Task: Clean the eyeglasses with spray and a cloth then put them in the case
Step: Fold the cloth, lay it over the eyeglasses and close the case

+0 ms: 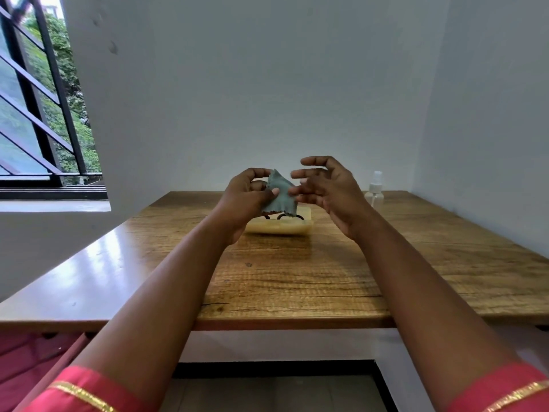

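Observation:
My left hand (248,193) is raised above the table and pinches a small grey-green cloth (280,195), which hangs down from its fingers. My right hand (325,185) hovers just right of the cloth with spread fingers, its fingertips close to or touching the cloth's edge. Below the cloth, the dark-framed eyeglasses (282,217) lie in an open cream-coloured case (279,228) on the table; only the lower rims show. A clear spray bottle (375,190) stands upright at the back right.
The wooden table (297,278) runs up to a white wall behind and on the right. A barred window is at the left. The table's near edge lies under my forearms.

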